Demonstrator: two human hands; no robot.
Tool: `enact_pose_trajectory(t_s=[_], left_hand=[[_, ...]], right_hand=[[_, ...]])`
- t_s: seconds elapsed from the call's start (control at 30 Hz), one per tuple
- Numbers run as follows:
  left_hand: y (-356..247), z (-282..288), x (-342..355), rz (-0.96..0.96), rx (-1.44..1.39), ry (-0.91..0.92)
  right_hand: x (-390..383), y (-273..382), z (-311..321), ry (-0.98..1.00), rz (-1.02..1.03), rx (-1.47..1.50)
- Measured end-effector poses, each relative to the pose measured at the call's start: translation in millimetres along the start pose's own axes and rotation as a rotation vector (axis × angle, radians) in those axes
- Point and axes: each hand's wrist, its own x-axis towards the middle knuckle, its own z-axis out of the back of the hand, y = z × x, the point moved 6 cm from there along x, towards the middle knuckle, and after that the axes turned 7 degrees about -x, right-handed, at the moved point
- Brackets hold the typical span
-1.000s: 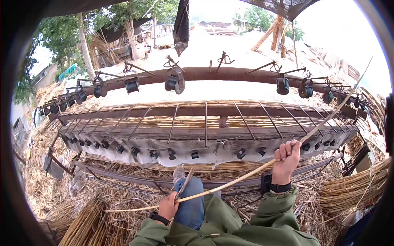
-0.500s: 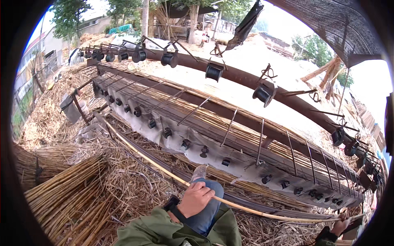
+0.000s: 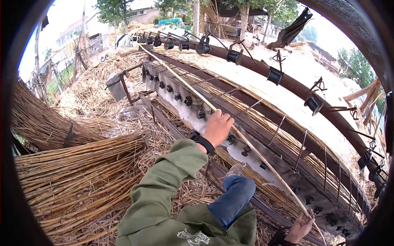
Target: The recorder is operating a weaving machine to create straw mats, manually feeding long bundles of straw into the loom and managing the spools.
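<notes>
My left hand (image 3: 218,128) is closed around the middle of a long, pale reed stalk (image 3: 262,158). Close to the stalk's lower right end, my right hand (image 3: 301,225) pinches it between the fingers. The stalk slants over the front of a long metal weaving frame (image 3: 279,152), its far end resting over or just above the frame's far left corner. Beneath the stalk, black wire spools (image 3: 188,101) line the frame's pale front strip. More reed stalks (image 3: 230,88) lie lengthwise within the frame, between upright metal rods (image 3: 277,130).
A rusty curved pipe (image 3: 254,65) carrying black spools (image 3: 275,76) runs behind the frame. Reed bundles (image 3: 78,176) lie at the left over loose straw (image 3: 92,98). A lower metal rail (image 3: 164,119) passes in front, beside my bent knee (image 3: 234,197).
Both hands have raised the reed stalk from the front rail up across the frame. My left arm has stretched forward, and my view has shifted left.
</notes>
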Motion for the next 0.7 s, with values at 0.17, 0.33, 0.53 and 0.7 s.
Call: enact_pose_trajectory(t_s=[0.17, 0.33, 0.53, 0.7], left_hand=[[-92.9, -19.7, -3.3, -0.226, -0.192, 0.031], [-112.5, -5.7, 2.9, -0.344, -0.289, -0.002], [-104.1, -7.4, 1.9, -0.298, -0.324, 0.166], [-106.9, 2.0, 2.2, -0.263, -0.425, 0.156]], right_hand=[[-17.7, -11.3, -57.3, 0.114, 0.044, -0.139], [-10.4, 27.0, -37.7, 0.095, -0.001, -0.21], [-22.6, 105.6, 0.6, -0.196, 0.514, -1.309], [-18.7, 134.6, 2.6, 0.05, 0.255, -0.171]])
